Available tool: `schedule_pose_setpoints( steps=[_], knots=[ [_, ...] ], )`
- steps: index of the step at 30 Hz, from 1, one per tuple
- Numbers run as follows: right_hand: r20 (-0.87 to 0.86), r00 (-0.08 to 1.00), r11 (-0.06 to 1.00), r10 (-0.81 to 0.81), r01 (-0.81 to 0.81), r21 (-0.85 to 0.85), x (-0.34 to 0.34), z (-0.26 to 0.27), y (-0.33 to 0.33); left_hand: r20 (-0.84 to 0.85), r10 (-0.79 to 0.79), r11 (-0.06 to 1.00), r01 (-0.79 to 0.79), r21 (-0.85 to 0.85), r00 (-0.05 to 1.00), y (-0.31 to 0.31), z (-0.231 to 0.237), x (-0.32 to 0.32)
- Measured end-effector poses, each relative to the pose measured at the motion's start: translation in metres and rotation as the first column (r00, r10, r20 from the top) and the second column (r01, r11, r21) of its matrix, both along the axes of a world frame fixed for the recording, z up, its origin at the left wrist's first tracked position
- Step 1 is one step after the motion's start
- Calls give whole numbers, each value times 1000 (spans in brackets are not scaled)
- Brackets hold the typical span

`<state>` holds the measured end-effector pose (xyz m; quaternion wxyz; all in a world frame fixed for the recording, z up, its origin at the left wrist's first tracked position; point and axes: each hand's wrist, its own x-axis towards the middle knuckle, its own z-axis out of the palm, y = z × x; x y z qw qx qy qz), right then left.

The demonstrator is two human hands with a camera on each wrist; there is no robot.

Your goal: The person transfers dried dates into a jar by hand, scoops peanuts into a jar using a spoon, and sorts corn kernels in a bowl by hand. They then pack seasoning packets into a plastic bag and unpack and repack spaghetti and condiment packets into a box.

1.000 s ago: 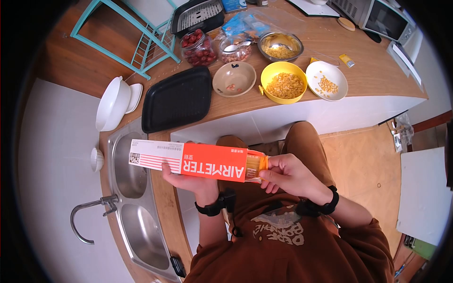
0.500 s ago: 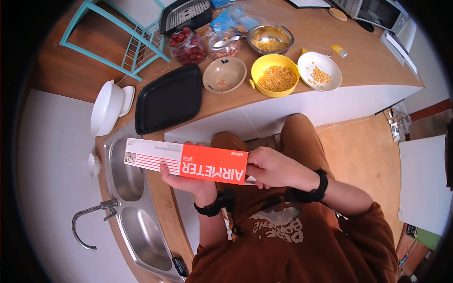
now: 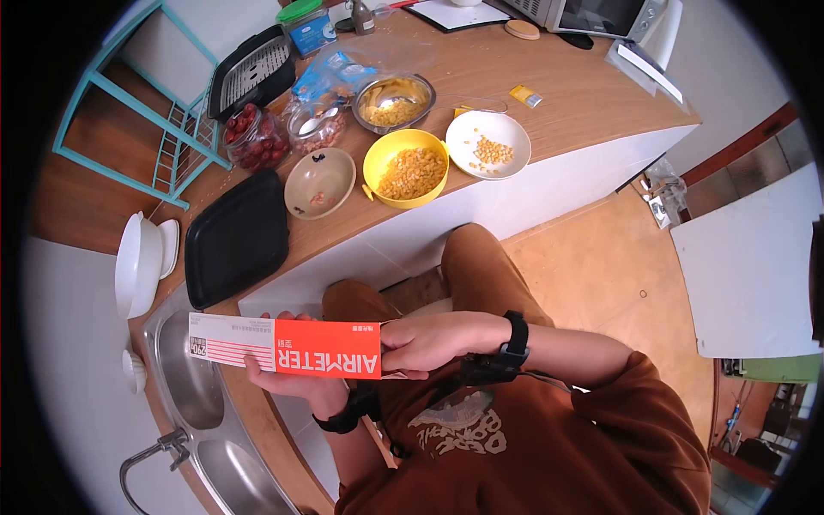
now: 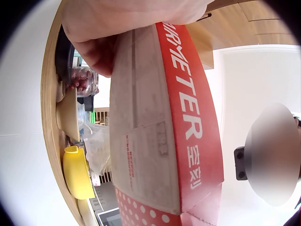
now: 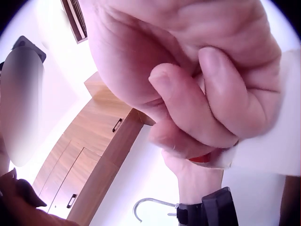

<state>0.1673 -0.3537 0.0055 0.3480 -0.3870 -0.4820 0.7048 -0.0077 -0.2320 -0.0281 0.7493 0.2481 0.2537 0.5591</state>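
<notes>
A long red and white carton [image 3: 283, 345], printed AIRMETER, lies across the front of the body in the head view. My left hand [image 3: 296, 384] grips it from below, thumb on the near side and fingertips showing over the far edge. At the carton's right end is my right hand [image 3: 438, 336], its thumb and index finger reaching in at the opening. In the right wrist view its other fingers [image 5: 188, 110] are curled beside the white carton side. This hand covers the open end, and I cannot tell what its hidden fingertips pinch.
On the counter stand a black tray [image 3: 236, 245], a beige bowl [image 3: 296, 184], a yellow bowl [image 3: 371, 167] of corn kernels, a white plate [image 3: 468, 150] with kernels and a steel bowl [image 3: 358, 107]. The steel sink [image 3: 193, 386] lies at the left.
A yellow-ended packet showing at the carton's open end has gone from view behind the right hand. That hand has turned and moved against the opening. The head view has shifted.
</notes>
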Motion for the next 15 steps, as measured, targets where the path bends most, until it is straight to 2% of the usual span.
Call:
schedule_pose_setpoints(
  steps=[4,6,7,9,10,12,13,14,15],
  knots=[
    [45,997,997,-69,68,29,2,1,-1,80,-39,999,40,-2,996,6,-11,1],
    [95,995,1000,16,-18,14,14,11,-5,110,-44,999,44,-1,993,9,-13,5],
    [110,994,1000,8,-10,14,22,15,-11,131,-74,997,76,-5,989,9,-13,7],
    [305,932,943,-197,94,320,44,24,-29,171,-118,993,120,0,978,10,-15,8],
    [312,881,868,-355,187,460,61,33,-36,190,-159,987,155,38,969,13,-16,7],
    [340,835,899,-434,373,230,111,62,-50,219,-190,982,181,60,957,14,-13,9],
    [373,707,797,-601,496,343,142,54,-54,235,-200,980,189,67,951,15,-12,9],
    [356,633,721,-688,538,436,186,52,-55,223,-186,982,178,56,957,15,-11,8],
    [419,464,620,-781,659,425,220,55,-54,210,-170,985,164,45,963,16,-8,10]
  ],
)
